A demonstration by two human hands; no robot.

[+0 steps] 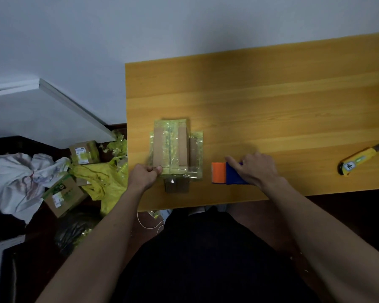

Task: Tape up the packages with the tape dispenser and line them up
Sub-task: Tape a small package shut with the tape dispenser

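wood table [271, 101] runs along a pale wall, with the package [173, 147] near its front left corner. your left hand [146, 173] pinches its near edge; your right hand [256, 168] grips the tape dispenser [228, 173] just beside it. taping looks underway: next, bring the dispenser onto the seam. the tape roll is hidden.

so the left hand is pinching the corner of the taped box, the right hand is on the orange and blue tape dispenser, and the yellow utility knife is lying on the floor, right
Not quite: the yellow utility knife lies on the wooden table, far to the right, not on the floor. The head view shows it. The rest stands: the left hand pinches the near left corner of the taped box, and the right hand rests on the orange and blue tape dispenser.
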